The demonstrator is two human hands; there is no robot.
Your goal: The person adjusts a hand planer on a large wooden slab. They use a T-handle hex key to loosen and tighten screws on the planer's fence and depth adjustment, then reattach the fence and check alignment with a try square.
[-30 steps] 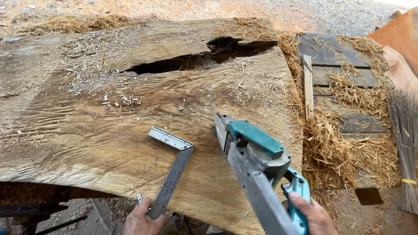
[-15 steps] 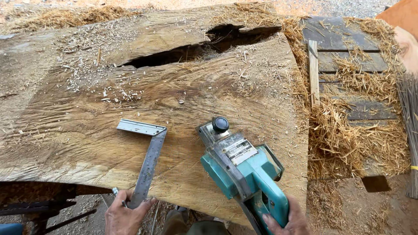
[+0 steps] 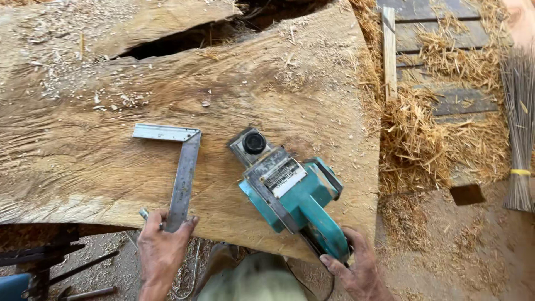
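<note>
the left hand pinches the lower end of a metal try square, which lies flat on the rough wooden slab with its short arm pointing left. the right hand is closed around the rear handle of a teal electric planer, which rests on the slab just right of the square. wood shavings and a broom lie on the ground to the right.

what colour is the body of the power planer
Teal, with a black knob on its grey front; the planer shows clearly in the head view.
</note>
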